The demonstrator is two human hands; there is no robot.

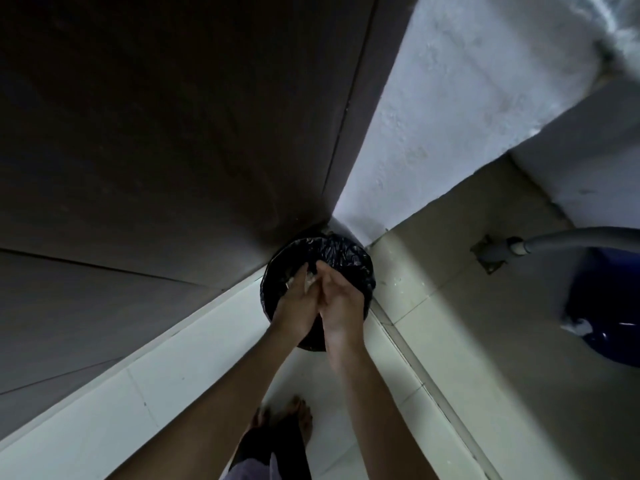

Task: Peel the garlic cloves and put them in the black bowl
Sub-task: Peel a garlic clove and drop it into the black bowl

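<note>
Pale tiled floor, corner where dark panel meets white wall. Black-bagged bin sits tight in that corner. Over it, left hand and right hand palm to palm, fingers mostly straight, pale peel scraps pressed between them. Grey hose and blue container to the right, well apart. Bare feet on open floor near the bin.

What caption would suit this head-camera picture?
Left hand and right hand touching, pale scraps between them, above a round black-plastic-lined bin.
</note>
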